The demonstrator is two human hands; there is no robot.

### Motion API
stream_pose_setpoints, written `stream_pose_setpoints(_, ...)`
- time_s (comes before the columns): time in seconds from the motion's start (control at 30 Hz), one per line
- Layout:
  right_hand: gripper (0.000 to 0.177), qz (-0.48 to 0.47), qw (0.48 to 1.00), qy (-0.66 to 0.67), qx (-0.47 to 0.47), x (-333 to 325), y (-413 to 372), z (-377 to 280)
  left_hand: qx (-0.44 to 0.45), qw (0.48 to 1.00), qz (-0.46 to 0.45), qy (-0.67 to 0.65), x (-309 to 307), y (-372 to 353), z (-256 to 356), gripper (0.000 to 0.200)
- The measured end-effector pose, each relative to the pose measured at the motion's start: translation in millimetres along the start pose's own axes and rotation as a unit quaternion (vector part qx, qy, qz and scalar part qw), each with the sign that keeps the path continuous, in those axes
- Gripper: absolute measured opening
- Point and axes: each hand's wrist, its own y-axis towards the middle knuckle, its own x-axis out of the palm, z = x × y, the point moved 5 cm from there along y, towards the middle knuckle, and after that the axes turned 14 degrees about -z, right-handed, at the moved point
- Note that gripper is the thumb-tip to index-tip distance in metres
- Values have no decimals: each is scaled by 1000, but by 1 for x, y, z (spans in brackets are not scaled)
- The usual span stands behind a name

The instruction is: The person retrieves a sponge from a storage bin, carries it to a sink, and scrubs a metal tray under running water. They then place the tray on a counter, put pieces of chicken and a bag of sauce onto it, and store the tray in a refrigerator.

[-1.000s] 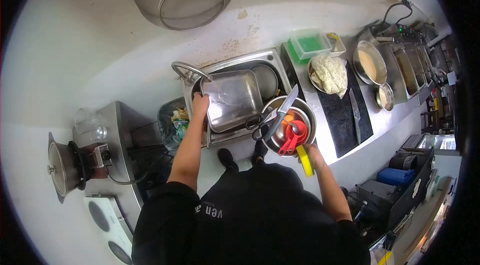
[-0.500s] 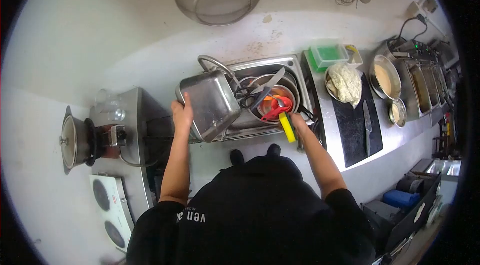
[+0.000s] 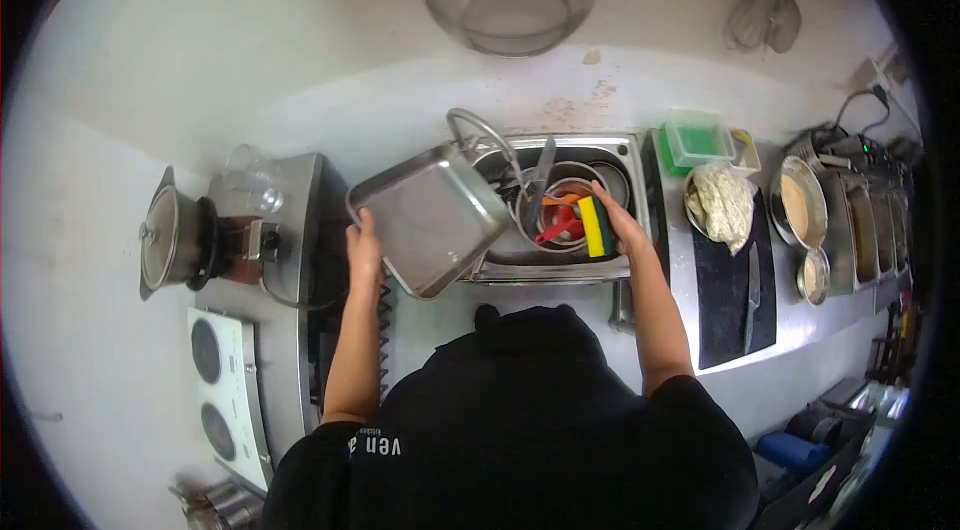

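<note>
Head view, left hand gripping tray edge at sink rim, right hand holding sponge

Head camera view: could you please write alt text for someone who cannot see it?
A person's left hand holds a rectangular steel pan tilted at the left edge of a sink, while the right hand holds a yellow-green sponge over a bowl of utensils in it.

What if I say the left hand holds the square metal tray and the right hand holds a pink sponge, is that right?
No. The head view shows the right hand holding a yellow sponge with a green side, not pink. The left hand does hold the square metal tray.
</note>
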Motion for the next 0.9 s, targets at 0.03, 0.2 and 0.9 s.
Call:
stream_pose_setpoints(0.03, 64, 1, 998, -47, -41, 7, 18, -7, -12, 1000, -17, -13, 2, 8, -17, 76)
stream_pose_setpoints(0.2, 73, 263, 927, -247, -106, -20, 177, 6, -115, 979, -92, -144, 59, 17, -66, 97)
stream_pose_setpoints(0.9, 40, -228, 932, 232, -158, 75, 156, -17, -186, 946, -145, -222, 155, 39, -123, 52)
